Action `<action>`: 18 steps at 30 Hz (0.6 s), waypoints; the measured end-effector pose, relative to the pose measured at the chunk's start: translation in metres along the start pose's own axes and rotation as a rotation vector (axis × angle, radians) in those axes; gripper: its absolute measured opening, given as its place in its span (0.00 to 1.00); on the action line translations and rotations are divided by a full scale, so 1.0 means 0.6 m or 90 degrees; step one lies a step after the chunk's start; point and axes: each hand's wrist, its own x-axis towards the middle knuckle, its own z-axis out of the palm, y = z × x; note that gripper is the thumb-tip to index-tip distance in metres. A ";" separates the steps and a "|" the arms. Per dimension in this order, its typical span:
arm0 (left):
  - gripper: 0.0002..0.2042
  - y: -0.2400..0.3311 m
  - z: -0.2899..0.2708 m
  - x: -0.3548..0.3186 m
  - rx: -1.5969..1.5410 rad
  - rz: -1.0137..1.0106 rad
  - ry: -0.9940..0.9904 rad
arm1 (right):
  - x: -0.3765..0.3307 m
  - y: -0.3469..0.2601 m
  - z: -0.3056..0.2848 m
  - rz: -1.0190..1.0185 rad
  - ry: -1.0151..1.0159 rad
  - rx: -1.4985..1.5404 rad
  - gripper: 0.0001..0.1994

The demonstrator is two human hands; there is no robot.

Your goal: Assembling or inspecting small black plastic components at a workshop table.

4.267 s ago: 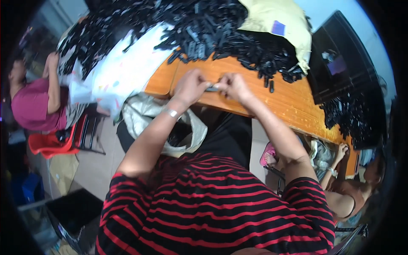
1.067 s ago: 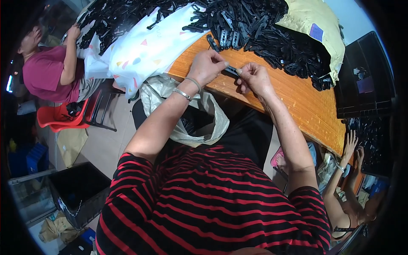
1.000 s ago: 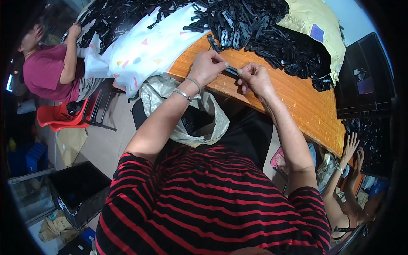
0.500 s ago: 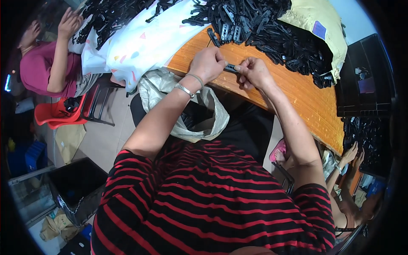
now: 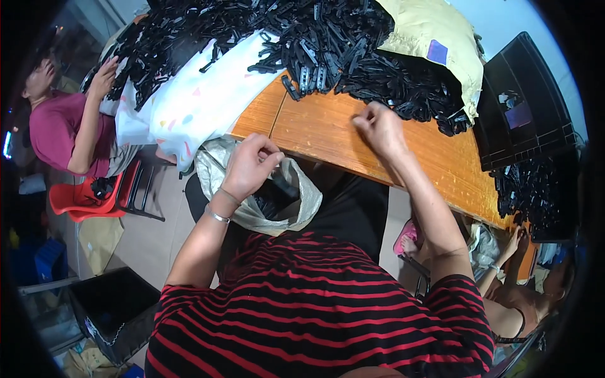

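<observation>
Black parts [image 5: 328, 44] heaped across the table [image 5: 315, 129], both hands apart

The black parts, slim plastic pieces, lie in a broad heap along the far side of the wooden table, a few loose ones at its near edge. The right hand [image 5: 382, 131] is over the table just short of that heap, fingers curled in and thumb near the forefinger; whether anything is pinched there cannot be told. The left hand [image 5: 249, 169] is well apart from it, above the rim of a pale woven sack [image 5: 310, 205], loosely half-closed with the thumb close to the fingertips; its grip too is unclear. Dark contents show in the sack. Left of the bare wood, a white sheet [image 5: 201, 94] with coloured shapes drapes over the edge; at the far right, a yellow bag [image 5: 423, 22] overhangs part of the heap. A person in a magenta shirt [image 5: 60, 135] sits at left on a red chair [image 5: 82, 200], and another person [image 5: 517, 302] is at right, near a second pile [image 5: 529, 189]
</observation>
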 end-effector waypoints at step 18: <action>0.09 -0.025 0.017 0.215 0.407 0.345 0.127 | 0.016 -0.037 0.012 0.092 -0.053 0.035 0.10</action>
